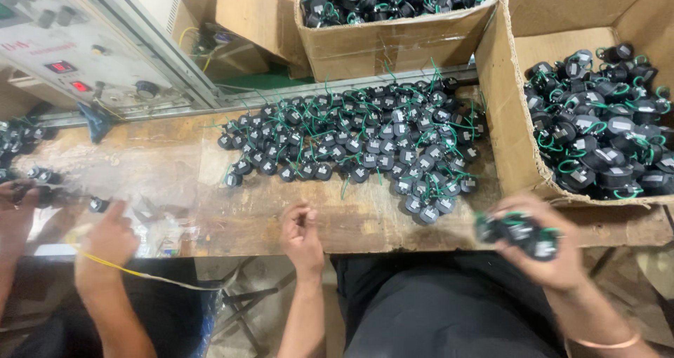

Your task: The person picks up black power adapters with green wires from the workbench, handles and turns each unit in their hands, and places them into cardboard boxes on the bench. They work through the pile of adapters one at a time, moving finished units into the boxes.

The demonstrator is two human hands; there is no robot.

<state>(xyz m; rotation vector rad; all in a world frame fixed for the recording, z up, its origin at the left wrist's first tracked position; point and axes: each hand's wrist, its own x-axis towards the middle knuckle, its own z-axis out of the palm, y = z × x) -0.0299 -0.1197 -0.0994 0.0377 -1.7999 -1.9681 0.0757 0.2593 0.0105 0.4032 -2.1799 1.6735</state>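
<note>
My right hand (544, 249) sits at about four o'clock from the middle of the view, closed around a bunch of black coils (523, 233) with green leads, held just off the front edge of the surface (246, 214). Holding several at once looks like a way to move them in a batch between box and surface, though the blur hides how many there are. My left hand (302, 235) is near six o'clock, resting at the surface's front edge with the fingers curled in on themselves; I can't tell if anything small is pinched inside.

At nine o'clock another person's hand (105, 235) works over a clear plastic sheet (105, 182), a yellow wire (140, 274) trailing from it, with a few loose coils by it.

Farther in, toward twelve o'clock, a heap of coils (358, 144) is spread flat over the surface, one layer deep, probably so each piece can be seen and picked singly. At two to three o'clock an open carton (505, 140) stands close beside my right hand, full of the same parts. A second carton (393, 38) sits behind the heap at one o'clock, and a grey control panel (77, 49) with red displays stands at ten o'clock.
</note>
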